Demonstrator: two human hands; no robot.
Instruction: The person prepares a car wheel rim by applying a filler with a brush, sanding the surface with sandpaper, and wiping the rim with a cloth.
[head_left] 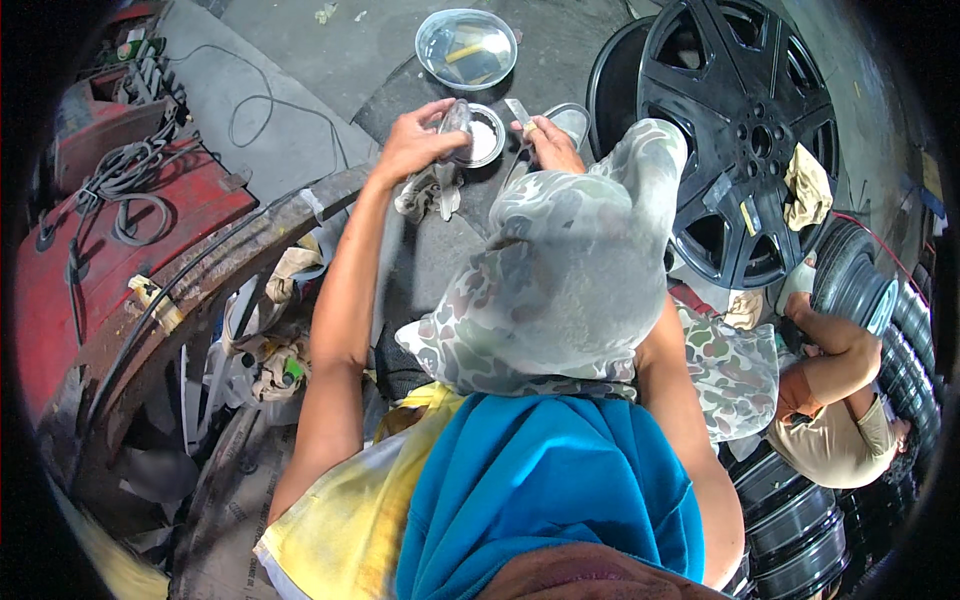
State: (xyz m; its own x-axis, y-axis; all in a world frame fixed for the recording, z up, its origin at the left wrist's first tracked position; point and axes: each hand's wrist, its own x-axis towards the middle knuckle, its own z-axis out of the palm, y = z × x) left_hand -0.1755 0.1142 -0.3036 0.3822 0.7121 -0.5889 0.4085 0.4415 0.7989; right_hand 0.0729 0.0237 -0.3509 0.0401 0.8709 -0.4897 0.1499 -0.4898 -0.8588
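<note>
In the head view, we see both hands at work near the top centre of the frame. Our left hand (pixel 412 148) pinches a rounded grey piece (pixel 456 122) between thumb and fingers, right at the left edge of a tin (pixel 502 138) of white stuff; whether the two touch, we can't tell. Our right hand (pixel 555 148) is closed around a scraper (pixel 516 110), blade pointing up and left, just right of the tin. Above, we spot a bowl (pixel 430 70) with a yellow strip (pixel 465 52) in it. A crumpled rag (pixel 415 195) lies below our left hand. Upper right, a big black wheel (pixel 715 150) carries a beige cloth (pixel 808 190); lower right, a co-worker (pixel 835 440) sits by tyres (pixel 850 265). Far left, we have a coiled cable (pixel 140 215) on red metal (pixel 45 320).
</note>
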